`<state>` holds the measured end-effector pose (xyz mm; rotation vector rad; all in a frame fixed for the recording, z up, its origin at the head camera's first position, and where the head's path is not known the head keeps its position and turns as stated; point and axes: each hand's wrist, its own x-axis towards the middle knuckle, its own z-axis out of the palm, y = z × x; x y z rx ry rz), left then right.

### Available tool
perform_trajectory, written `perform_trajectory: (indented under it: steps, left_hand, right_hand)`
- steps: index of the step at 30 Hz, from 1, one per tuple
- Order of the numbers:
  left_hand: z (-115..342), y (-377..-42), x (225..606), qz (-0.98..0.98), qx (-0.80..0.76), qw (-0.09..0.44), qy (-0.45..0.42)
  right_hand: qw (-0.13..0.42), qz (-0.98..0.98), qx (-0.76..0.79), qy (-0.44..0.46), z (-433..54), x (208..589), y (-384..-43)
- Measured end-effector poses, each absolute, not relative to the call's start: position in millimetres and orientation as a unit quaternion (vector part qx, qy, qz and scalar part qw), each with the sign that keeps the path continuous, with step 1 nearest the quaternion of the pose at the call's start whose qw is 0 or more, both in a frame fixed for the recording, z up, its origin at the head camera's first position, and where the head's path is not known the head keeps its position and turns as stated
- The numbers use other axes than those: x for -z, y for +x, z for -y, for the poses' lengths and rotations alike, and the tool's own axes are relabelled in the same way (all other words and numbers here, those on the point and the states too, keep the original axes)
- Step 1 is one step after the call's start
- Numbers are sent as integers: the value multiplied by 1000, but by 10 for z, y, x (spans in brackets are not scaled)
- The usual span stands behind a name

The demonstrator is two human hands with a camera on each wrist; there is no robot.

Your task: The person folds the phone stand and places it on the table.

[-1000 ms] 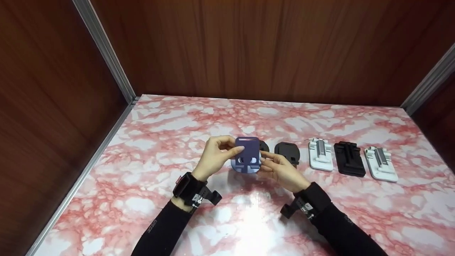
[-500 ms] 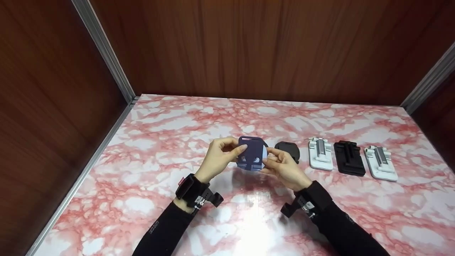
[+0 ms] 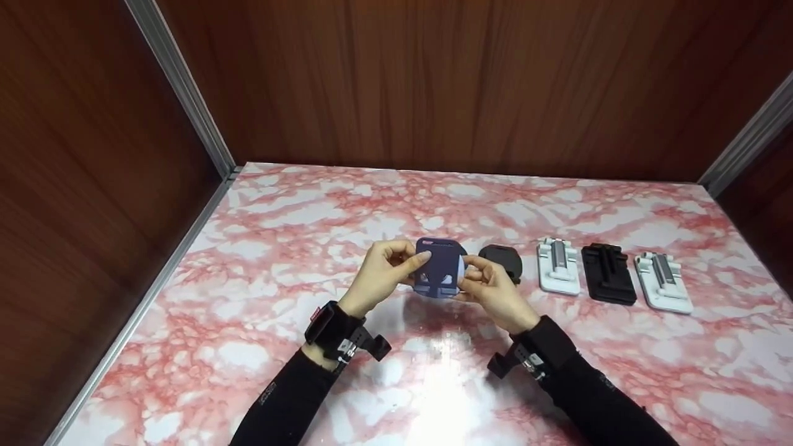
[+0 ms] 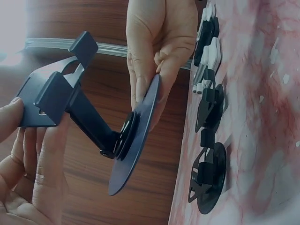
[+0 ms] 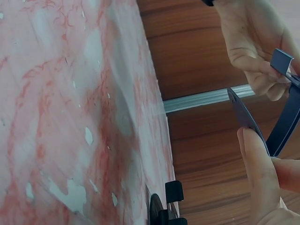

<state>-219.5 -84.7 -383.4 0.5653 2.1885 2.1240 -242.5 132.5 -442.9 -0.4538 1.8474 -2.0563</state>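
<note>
Between both hands, above the table, is a dark blue phone stand [image 3: 441, 267]. Its flat cradle plate [image 4: 44, 96] is pinched by my left hand [image 3: 385, 272], thumb on the face of the plate. My right hand [image 3: 499, 291] pinches the rim of the round base [image 4: 132, 150]. In the left wrist view a folding arm [image 4: 90, 119] joins plate to base, with the cradle standing well away from the disc. In the right wrist view my right thumb [image 5: 255, 164] lies against the disc, which is seen nearly edge-on.
A black phone stand [image 3: 502, 261] sits just beyond my right hand; a second black stand [image 4: 208, 183] shows in the left wrist view. Farther right lie a white folded stand [image 3: 559, 269], a black folded one [image 3: 608, 275] and another white one [image 3: 664, 285]. Wood panels [image 3: 433, 80] enclose the table.
The blue phone stand has shifted slightly right, and its round base has turned against the plate, now showing more at the right side. Over the last half second the hands barely moved.
</note>
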Motion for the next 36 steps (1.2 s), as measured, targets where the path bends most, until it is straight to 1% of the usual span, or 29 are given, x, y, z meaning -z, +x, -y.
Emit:
perform_trajectory:
  steps: [9,15,20,27,36]
  left_hand:
    - [862,-2325,4032,-687,-699,47,193]
    - [882,-2331,4037,-680,-704,56,195]
    - [902,-2322,4010,-669,-714,80,193]
    - [917,-2351,4042,-661,-718,117,184]
    - [919,-2361,4060,-660,-718,150,162]
  right_hand:
    - [164,-657,718,-160,-1317,4418,-2403]
    - [160,-658,717,-165,-1306,4398,-2388]
    - [148,-669,708,-173,-1299,4382,-2373]
    - [94,-694,691,-179,-1267,4361,-2352]
    - [-12,-704,673,-226,-1232,4338,-2342]
